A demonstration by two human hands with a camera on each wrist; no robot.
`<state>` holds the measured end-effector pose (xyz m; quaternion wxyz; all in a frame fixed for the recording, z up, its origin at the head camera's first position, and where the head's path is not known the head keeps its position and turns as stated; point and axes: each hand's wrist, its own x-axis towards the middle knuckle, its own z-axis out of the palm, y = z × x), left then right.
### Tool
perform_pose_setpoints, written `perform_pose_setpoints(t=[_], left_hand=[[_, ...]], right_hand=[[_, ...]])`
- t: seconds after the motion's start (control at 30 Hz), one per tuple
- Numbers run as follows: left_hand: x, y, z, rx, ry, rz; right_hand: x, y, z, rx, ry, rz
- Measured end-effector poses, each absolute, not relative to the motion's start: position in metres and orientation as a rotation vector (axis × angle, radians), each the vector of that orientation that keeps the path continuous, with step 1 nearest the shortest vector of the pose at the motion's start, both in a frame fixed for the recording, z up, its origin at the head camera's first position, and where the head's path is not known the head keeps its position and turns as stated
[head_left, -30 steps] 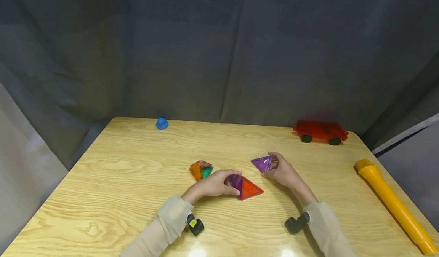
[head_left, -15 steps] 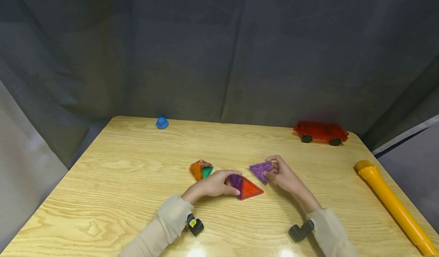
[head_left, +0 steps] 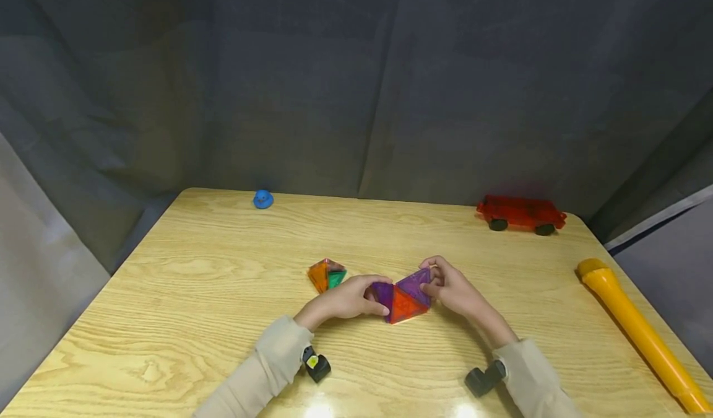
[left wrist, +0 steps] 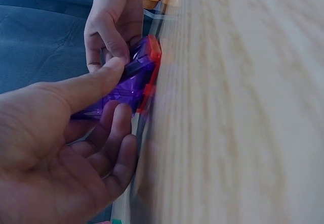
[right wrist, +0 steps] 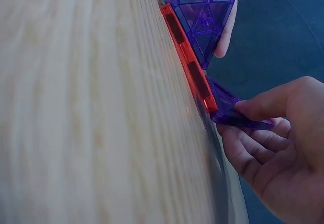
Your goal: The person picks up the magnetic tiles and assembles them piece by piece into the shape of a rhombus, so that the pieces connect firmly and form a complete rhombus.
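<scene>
A red triangular magnetic tile lies flat on the table in the head view. Along its left edge stands a purple triangular tile, tilted up, which my left hand pinches between thumb and fingers. My right hand pinches a second purple triangular tile at the red tile's far right edge. In the right wrist view this second purple tile meets the end of the red tile and leans outward. The left wrist view shows the left thumb over a purple tile's edge.
Left of my left hand sits a small cluster of orange and green tiles, partly hidden by that hand. A blue rubber duck is at the back left edge, a red wheeled base at the back right. A yellow tube lies along the right edge.
My right hand has brought its purple tile left and toward me, from apart to the red tile's edge. The left hand keeps its grip in place.
</scene>
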<state>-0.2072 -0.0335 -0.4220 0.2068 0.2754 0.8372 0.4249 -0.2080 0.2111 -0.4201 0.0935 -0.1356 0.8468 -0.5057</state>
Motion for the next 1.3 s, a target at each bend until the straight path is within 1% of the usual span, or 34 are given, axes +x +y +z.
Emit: perform_pose_setpoints(t=[0.33, 0.47, 0.77, 1.3], left_hand=[[-0.2082, -0.0329, -0.4193, 0.781, 2.354, 1.178], [-0.2082, -0.0322, -0.419, 0.784, 2.37, 1.195], [-0.2072, -0.0282, -0.419, 0.737, 2.302, 1.337], [-0.204, -0.0287, -0.4186, 0.705, 2.297, 1.339]], right_hand=[[-0.2088, 0.21, -0.4209, -0.513, 2.589, -1.461], [-0.2081, 0.2094, -0.4198, -0.515, 2.602, -1.449], [-0.206, 0.2057, -0.4197, -0.562, 2.596, -1.421], [-0.2028, 0.2013, -0.4169, -0.684, 2.645, -1.328]])
